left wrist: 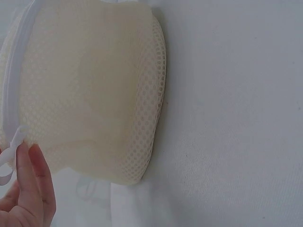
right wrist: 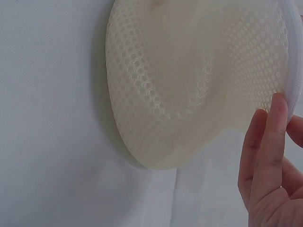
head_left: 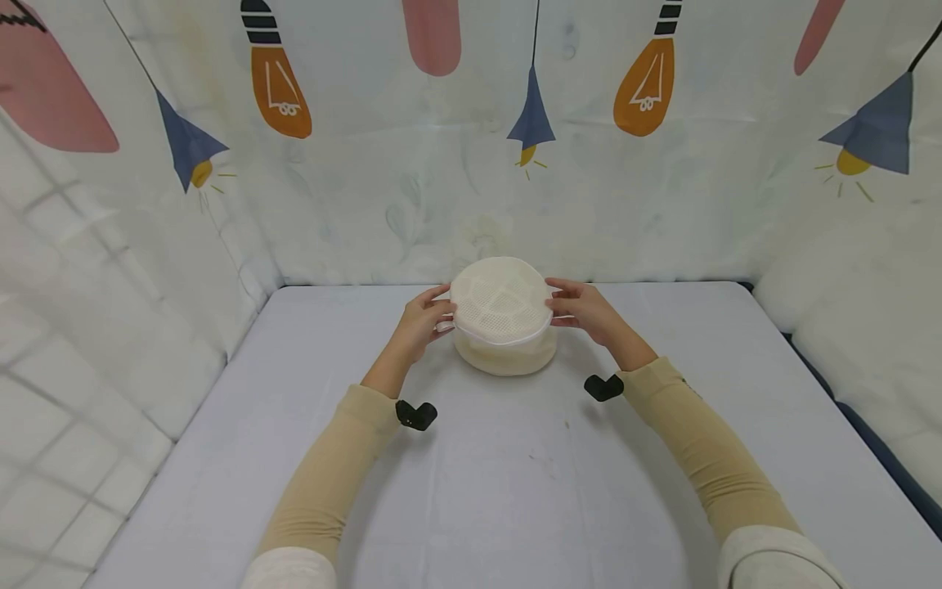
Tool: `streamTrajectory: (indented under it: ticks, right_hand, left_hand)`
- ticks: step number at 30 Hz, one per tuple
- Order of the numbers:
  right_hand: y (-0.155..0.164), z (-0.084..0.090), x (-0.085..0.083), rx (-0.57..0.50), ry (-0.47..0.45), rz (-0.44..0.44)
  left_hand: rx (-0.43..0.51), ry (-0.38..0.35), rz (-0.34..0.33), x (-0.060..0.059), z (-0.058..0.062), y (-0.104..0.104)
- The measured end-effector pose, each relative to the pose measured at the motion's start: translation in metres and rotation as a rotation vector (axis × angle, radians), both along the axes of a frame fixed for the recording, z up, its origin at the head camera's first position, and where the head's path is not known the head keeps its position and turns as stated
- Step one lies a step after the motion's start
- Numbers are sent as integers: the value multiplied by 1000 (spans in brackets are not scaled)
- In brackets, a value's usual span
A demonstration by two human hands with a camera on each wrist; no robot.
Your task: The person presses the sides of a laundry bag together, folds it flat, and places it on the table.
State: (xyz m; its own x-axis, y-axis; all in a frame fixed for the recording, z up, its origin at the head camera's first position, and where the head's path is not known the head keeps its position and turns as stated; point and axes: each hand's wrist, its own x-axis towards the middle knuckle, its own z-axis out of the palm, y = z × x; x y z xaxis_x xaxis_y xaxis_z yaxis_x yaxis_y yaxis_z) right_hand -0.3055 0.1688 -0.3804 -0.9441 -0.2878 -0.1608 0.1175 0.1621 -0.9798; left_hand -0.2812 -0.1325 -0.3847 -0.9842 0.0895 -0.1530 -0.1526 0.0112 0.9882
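Note:
A round cream mesh laundry bag [head_left: 504,303] stands near the far side of the table, its flat top tilted toward me. A white zipper band [left wrist: 14,71] runs round its upper edge, and the mesh side below sags in soft folds. From the left, my left hand [head_left: 421,321] pinches the bag's upper edge, beside a white loop [left wrist: 9,158] at the zipper. Opposite it, my right hand [head_left: 585,311] pinches the rim, two fingertips [right wrist: 278,101] against the mesh just under the zipper band [right wrist: 294,56]. Part of each thumb is hidden.
A white cloth covers the table [head_left: 500,491]. Behind it hangs a pale curtain [head_left: 346,204] printed with lamps and bulbs, with more fabric along both sides. Black wrist devices [head_left: 416,415] sit at both sleeve cuffs.

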Motion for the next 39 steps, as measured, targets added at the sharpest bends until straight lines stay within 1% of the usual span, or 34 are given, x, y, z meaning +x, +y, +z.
streamTrajectory:
  ticks: [11, 18, 20, 27, 39]
  right_hand:
    - [-1, -1, -1, -1, -6, -9]
    - [-1, -5, -4, 7, 3, 3]
    - [-2, -7, -5, 2, -4, -4]
    - [-2, -13, -7, -11, -18, -9]
    - [-3, -15, -5, 6, -43, -26]
  left_hand:
    - [-2, -23, 18, -3, -6, 1]
    - [5, -36, 31, -4, -6, 2]
    - [1, -34, 29, -5, -7, 2]
    - [-4, -43, 32, -4, -9, 1]
    - [0, -44, 30, -2, -14, 0]
